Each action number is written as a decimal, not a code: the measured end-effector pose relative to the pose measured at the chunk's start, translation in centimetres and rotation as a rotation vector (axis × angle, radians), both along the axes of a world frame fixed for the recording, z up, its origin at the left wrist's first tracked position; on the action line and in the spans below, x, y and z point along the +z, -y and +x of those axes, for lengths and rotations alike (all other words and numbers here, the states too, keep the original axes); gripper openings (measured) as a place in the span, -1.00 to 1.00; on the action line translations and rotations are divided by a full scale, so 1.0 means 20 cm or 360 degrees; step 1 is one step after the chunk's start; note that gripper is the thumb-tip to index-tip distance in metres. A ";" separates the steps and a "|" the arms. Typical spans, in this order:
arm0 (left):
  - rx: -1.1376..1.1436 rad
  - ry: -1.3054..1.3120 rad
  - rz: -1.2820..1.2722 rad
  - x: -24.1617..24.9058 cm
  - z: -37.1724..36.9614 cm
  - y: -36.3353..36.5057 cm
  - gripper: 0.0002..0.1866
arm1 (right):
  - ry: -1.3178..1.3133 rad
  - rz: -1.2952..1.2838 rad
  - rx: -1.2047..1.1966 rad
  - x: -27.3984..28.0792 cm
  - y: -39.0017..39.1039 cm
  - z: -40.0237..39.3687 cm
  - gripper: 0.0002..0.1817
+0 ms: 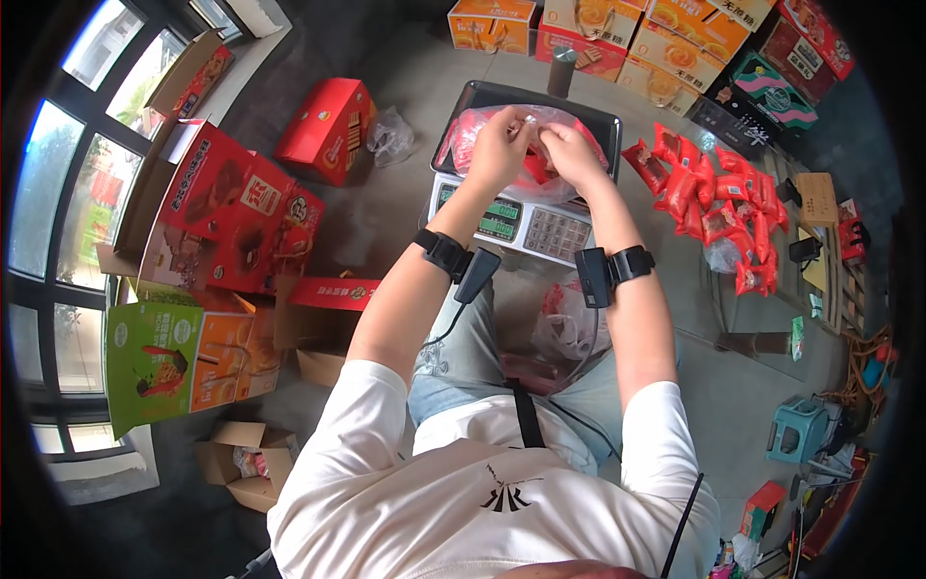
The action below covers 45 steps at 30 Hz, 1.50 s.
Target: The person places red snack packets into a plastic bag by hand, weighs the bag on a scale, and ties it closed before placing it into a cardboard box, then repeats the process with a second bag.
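A plastic bag (461,145) is rested on the tray (475,95) of a scale (558,234) — its weight seemingly borne there — while its top is pinched by the left hand (501,150) and right hand (573,155), close together.

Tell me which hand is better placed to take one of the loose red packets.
The right hand, I'd judge: the red packets lie on its side, and the left hand would have to cross it. Both are busy at the plastic bag on the scale.
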<state>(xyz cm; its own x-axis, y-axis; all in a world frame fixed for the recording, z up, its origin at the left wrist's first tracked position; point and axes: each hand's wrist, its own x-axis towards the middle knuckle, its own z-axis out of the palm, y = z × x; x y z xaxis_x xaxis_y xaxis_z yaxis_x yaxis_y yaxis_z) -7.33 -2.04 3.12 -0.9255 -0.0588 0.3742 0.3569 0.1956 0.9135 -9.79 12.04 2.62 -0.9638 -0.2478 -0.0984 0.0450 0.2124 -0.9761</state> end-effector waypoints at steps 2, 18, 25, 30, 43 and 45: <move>-0.0046 0.0019 0.0198 0.01 -0.02 0.00 -0.85 | 0.0049 -0.0192 0.0162 0.04 -0.05 0.04 -0.73; -0.0294 0.0702 0.0440 0.07 -0.06 0.10 -0.82 | -0.1500 0.1077 -0.0172 0.09 0.04 0.15 -0.82; 0.0042 0.0751 0.0844 0.02 -0.11 0.14 -0.83 | -0.1716 0.0508 -0.0716 0.00 0.03 0.05 -0.75; 0.0371 0.0670 0.0740 0.01 -0.12 0.30 -0.85 | -0.1294 0.0222 -0.0903 -0.04 -0.11 0.05 -0.70; 0.0658 0.0558 0.0713 -0.20 -0.24 0.39 -0.82 | -0.0695 0.0392 -0.1027 -0.16 -0.28 0.05 -0.55; 0.0556 0.0398 0.0620 -0.09 -0.30 0.38 -0.80 | -0.0809 0.0342 -0.1019 -0.06 -0.33 -0.01 -0.54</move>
